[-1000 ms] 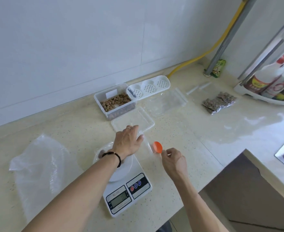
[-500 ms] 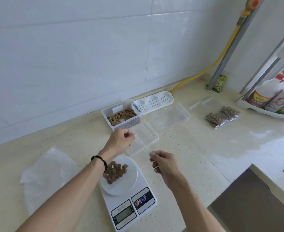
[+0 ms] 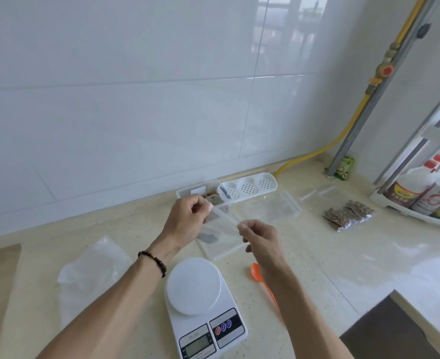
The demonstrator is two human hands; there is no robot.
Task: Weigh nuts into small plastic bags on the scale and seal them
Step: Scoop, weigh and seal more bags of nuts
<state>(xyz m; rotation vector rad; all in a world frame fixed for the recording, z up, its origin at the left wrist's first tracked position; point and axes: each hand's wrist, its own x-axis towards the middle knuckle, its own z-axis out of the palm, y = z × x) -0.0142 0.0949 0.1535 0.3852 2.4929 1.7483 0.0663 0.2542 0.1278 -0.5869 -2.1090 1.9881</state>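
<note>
**Bag held up between both hands, scale platform bare**

Head view: your left hand (image 3: 187, 221) and right hand (image 3: 259, 235) each pinch one end of the top strip of a small clear zip bag (image 3: 222, 224), lifted above the countertop (image 3: 317, 268) behind the scale. Fingers and thumb of both hands are curled tight on the strip. A dark clump, probably nuts, shows low in the bag beside your left palm, though it is blurred.

The white digital kitchen scale (image 3: 203, 307) sits near the front edge of the countertop, its round platform holding nothing. An orange plastic spoon (image 3: 264, 283) lies on the countertop just right of the scale, partly under your right forearm. The clear nut container (image 3: 208, 194) stands at the back edge against the tiled wall, mostly hidden by your left hand. Filled nut bags (image 3: 348, 215) lie toward the right end, and spare empty zip bags (image 3: 276, 209) lie between them and the container.
</note>
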